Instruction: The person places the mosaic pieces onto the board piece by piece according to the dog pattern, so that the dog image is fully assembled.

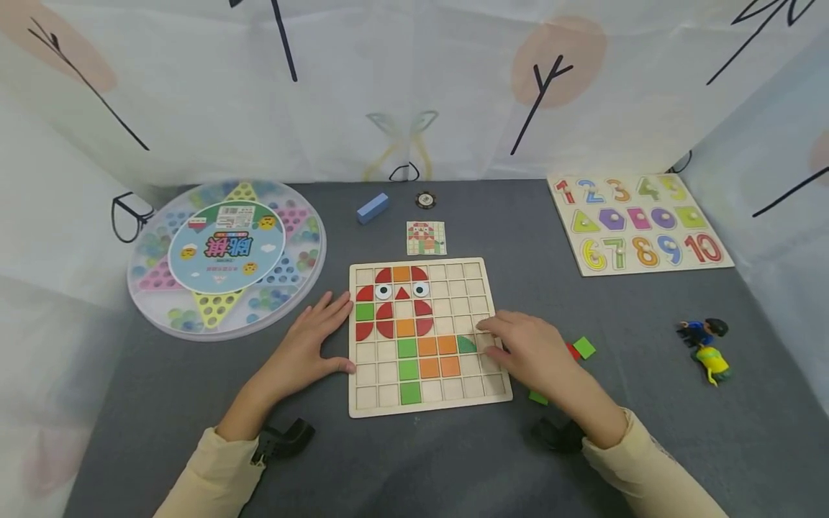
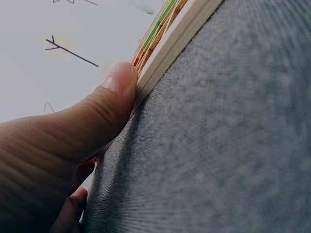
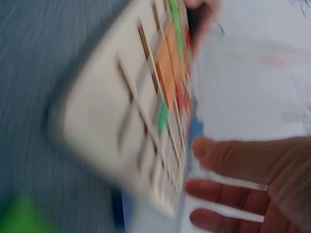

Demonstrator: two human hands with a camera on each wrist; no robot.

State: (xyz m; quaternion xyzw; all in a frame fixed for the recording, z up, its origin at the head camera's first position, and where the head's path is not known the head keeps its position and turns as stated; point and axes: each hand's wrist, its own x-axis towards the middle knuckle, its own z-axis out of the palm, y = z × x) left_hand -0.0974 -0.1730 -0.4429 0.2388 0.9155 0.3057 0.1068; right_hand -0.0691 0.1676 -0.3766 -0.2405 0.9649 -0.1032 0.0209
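A wooden grid board point(image 1: 382, 396) lies on the grey table, with red, orange and green pieces and two eye tiles set in its squares. My left hand point(image 1: 304, 345) is spread along the board's left edge, the thumb touching its side in the left wrist view. Over the right edge hovers my right hand point(image 1: 534, 352), close to a dark green quarter-round piece point(image 1: 466, 344). In the right wrist view its thumb and fingers are apart and nothing shows between them. A small pattern card point(image 1: 426, 238) lies just beyond the board.
Loose green point(image 1: 584, 348) and red point(image 1: 573, 351) pieces lie beside the right forearm. Left stands a round Chinese checkers set point(image 1: 311, 288). A number puzzle point(image 1: 648, 223) is at back right, two small figures point(image 1: 706, 345) at right. A blue block point(image 1: 372, 208) and a round chip point(image 1: 425, 200) lie behind.
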